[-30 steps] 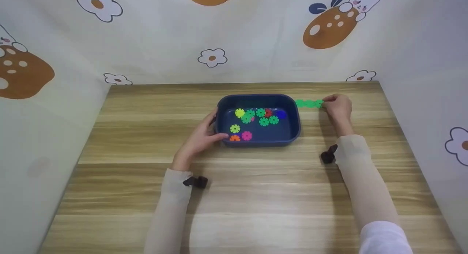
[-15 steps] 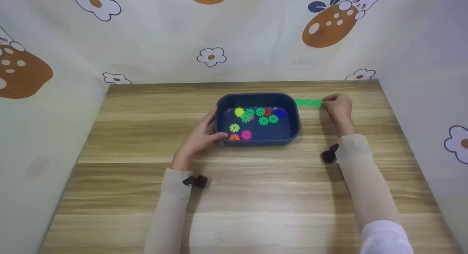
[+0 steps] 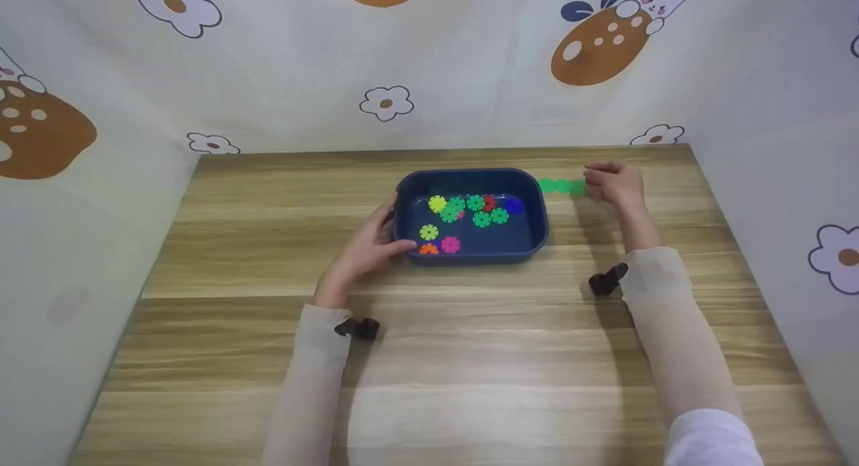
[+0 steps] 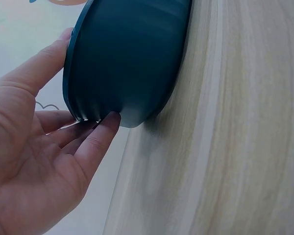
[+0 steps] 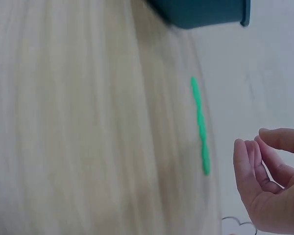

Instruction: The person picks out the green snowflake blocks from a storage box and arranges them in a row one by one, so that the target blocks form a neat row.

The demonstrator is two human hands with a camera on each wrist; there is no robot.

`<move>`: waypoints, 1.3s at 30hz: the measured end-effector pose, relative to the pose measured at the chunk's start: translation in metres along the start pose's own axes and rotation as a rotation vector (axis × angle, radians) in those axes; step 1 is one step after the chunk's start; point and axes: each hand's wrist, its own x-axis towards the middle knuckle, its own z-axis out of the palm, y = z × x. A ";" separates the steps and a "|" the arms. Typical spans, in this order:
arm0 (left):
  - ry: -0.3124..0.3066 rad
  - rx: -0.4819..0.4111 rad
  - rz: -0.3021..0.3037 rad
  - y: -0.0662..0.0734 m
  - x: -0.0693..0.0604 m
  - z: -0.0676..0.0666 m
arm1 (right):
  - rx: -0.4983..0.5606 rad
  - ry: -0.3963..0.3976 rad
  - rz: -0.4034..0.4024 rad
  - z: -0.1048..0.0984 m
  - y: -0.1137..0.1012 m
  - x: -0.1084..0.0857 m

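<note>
Now left fingers (image 4: 98, 142) grip the basin's (image 3: 480, 258) nine-o'clock rim; empty right fingers (image 5: 242, 164) curl loosely, clear of the green strip's (image 3: 559, 185) end.

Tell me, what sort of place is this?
Probably an indoor play or activity table, though I can't see the wider room. There's a wood-patterned tabletop, a blue tray holding colorful toy discs, and a bunny-and-flower backdrop.

I find the table (image 3: 483, 358) wood-grained; directly on it I record one blue tub (image 3: 503, 243), upright, and one green strip (image 3: 562, 185) lying flat nearby.
</note>
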 end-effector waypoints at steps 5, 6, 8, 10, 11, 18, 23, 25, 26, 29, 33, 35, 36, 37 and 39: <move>0.002 0.009 0.000 0.000 0.001 -0.001 | 0.122 -0.057 -0.028 0.013 -0.012 -0.007; 0.001 0.006 0.000 0.000 0.001 -0.001 | 0.147 -0.070 -0.033 0.016 -0.014 -0.009; -0.002 0.004 0.000 0.000 0.001 -0.001 | 0.182 -0.093 -0.041 0.021 -0.018 -0.013; -0.003 0.007 0.002 0.001 0.001 -0.002 | 0.188 -0.109 -0.060 0.027 -0.022 -0.016; -0.004 0.008 0.003 0.001 0.001 -0.002 | 0.211 -0.123 -0.067 0.029 -0.024 -0.018; -0.007 -0.036 0.034 0.000 0.003 -0.002 | 0.267 -0.207 -0.133 0.049 -0.035 -0.033; -0.009 -0.061 0.047 -0.001 0.003 -0.001 | 0.216 -0.244 -0.164 0.066 -0.039 -0.041; -0.009 -0.065 0.049 -0.002 0.003 -0.001 | 0.188 -0.262 -0.174 0.073 -0.040 -0.044; -0.008 -0.066 0.050 -0.002 0.003 -0.001 | 0.177 -0.271 -0.175 0.077 -0.041 -0.045; -0.003 -0.066 0.048 -0.003 0.003 0.000 | 0.145 -0.299 -0.175 0.088 -0.041 -0.050; -0.001 -0.071 0.041 -0.002 0.002 0.001 | 0.120 -0.322 -0.171 0.101 -0.038 -0.053; -0.003 -0.074 0.038 -0.002 0.002 0.001 | 0.108 -0.326 -0.175 0.108 -0.035 -0.054; -0.005 -0.074 0.036 -0.002 0.002 0.001 | 0.105 -0.332 -0.177 0.111 -0.034 -0.054; -0.007 -0.072 0.033 -0.001 0.002 0.001 | 0.104 -0.339 -0.177 0.115 -0.032 -0.054; -0.008 -0.074 0.028 -0.001 0.002 0.001 | 0.090 -0.349 -0.179 0.122 -0.029 -0.054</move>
